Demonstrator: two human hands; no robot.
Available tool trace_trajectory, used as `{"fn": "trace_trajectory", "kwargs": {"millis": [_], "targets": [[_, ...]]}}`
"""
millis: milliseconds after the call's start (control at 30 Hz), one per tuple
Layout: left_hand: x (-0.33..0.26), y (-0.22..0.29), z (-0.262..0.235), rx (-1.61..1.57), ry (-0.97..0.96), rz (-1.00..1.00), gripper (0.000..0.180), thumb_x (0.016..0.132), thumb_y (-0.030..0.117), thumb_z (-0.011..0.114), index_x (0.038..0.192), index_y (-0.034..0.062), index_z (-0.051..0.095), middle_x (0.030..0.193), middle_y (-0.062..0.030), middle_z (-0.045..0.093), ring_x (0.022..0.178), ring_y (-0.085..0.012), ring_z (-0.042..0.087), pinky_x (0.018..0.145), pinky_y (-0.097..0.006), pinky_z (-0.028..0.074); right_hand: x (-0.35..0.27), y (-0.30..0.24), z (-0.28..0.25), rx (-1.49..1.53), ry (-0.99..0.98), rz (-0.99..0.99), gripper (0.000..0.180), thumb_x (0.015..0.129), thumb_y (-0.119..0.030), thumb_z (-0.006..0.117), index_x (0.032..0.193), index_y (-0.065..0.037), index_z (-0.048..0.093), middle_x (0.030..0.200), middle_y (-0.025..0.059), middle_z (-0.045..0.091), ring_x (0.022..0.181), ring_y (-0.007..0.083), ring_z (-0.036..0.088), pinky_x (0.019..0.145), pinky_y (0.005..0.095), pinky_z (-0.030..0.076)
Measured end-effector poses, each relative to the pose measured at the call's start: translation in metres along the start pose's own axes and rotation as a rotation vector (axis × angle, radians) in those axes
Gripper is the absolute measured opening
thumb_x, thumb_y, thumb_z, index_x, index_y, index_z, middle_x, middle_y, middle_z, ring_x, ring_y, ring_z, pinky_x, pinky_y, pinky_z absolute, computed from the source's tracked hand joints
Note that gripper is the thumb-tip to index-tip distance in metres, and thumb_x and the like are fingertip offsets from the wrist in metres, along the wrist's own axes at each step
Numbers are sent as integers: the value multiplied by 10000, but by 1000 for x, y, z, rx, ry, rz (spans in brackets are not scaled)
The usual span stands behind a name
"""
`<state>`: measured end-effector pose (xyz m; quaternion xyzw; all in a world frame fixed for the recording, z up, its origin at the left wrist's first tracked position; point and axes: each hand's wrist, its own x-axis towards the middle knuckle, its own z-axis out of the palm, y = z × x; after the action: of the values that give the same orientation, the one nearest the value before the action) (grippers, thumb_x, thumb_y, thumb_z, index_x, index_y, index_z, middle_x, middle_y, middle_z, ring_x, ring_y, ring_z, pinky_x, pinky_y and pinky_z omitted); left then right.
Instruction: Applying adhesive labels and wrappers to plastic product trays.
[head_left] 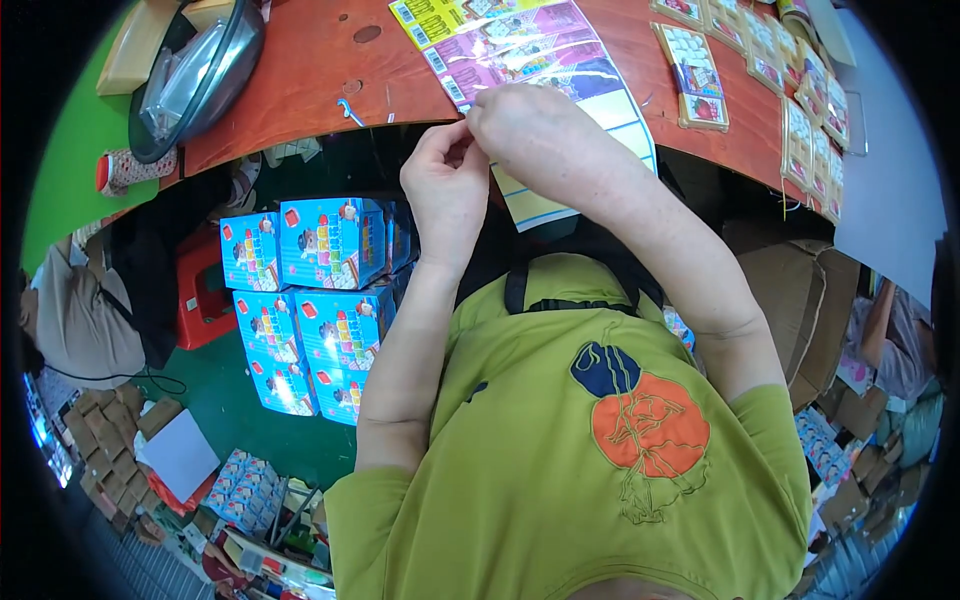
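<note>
My left hand and my right hand meet at the table's near edge, fingertips drawn together in a pinch. What lies between them is hidden or too small to make out. Just beyond and partly under my right hand is a sheet of stickers with yellow, pink and purple printed strips. Its near part shows bare white backing with blue lines and hangs over the edge. To the right lies a flat clear-wrapped pack holding rows of small white pieces.
More such packs are grouped at the right of the red-brown table. A dark-rimmed basin with clear plastic stands at the left. Blue printed boxes are stacked below the edge, near a red stool. An open cardboard carton is at the right.
</note>
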<state>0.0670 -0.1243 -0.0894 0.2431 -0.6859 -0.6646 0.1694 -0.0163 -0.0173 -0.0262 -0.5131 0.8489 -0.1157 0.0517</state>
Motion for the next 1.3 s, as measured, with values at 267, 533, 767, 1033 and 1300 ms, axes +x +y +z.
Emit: {"fn": "trace_trajectory", "kwargs": {"millis": [267, 533, 767, 1033, 1300], "targets": [[2, 0, -10, -180, -64, -116, 160, 889, -23, 660, 1044, -45, 695, 877, -31, 687, 759, -49, 599, 695, -205, 501, 0, 7, 19, 18, 176, -26, 107, 770, -76, 663, 843, -4, 634, 812, 121, 621, 807, 286, 669, 686, 380, 555], [12, 6, -12, -389, -61, -287, 188, 898, 58, 680, 1044, -60, 685, 788, -14, 660, 636, -41, 555, 583, -190, 450, 4, 19, 32, 222, 485, 123, 81, 831, -98, 670, 865, -30, 641, 827, 118, 647, 718, 285, 669, 597, 361, 537], [41, 2, -14, -314, 134, -217, 199, 905, 79, 660, 999, -95, 675, 836, -57, 677, 715, -80, 605, 643, -231, 485, -11, 34, 34, 1231, 714, 478, 148, 986, -127, 573, 1006, 13, 618, 947, 100, 676, 852, 169, 688, 746, 296, 571], [100, 6, -97, -120, 300, -101, 217, 899, 71, 635, 995, -121, 667, 914, -122, 700, 792, -158, 664, 709, -270, 531, -106, 116, -45, 1579, 1316, 449, 245, 1001, -192, 520, 1166, -40, 618, 1141, 73, 680, 1039, 187, 659, 939, 396, 522], [133, 34, -90, 974, 552, 477, 280, 915, 181, 667, 1052, -63, 676, 858, -89, 693, 764, -165, 638, 724, -280, 502, -163, 100, -69, 1013, 1640, 523, 196, 1009, -114, 513, 1128, 14, 602, 1106, 99, 658, 992, 198, 664, 903, 369, 564]]}}
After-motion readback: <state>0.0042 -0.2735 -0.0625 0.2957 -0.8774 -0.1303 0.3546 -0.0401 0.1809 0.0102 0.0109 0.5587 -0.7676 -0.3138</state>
